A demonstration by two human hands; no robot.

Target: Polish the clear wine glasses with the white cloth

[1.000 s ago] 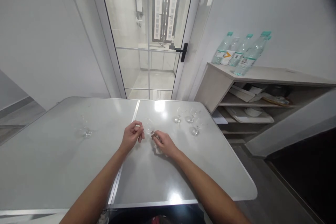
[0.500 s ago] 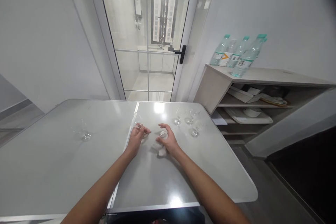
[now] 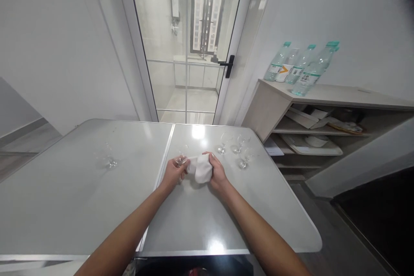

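Note:
Over the middle of the table, my left hand (image 3: pixel 175 171) is closed around a clear stemmed glass (image 3: pixel 181 159), and its fingers hide part of it. Facing it, my right hand (image 3: pixel 217 169) grips a bunched white cloth (image 3: pixel 203 169). A thin end of the cloth reaches across to the fingertips of my left hand. Three more stemmed glasses stand to the right of my hands: one glass (image 3: pixel 221 148), another glass (image 3: pixel 238 147) behind, and a third glass (image 3: pixel 243 163) nearer me. Off to the left stands a single glass (image 3: pixel 111 161).
The glossy grey table (image 3: pixel 246 215) has a metal seam down its middle. At the right a wooden shelf unit (image 3: pixel 281 99) bears several plastic bottles (image 3: pixel 305 77), with trays and papers inside. A glass door (image 3: pixel 181 77) with a black handle (image 3: pixel 229 66) lies beyond the table.
My right hand has lifted the white cloth off the table and brought it close to the glass in my left hand. The view has shifted slightly.

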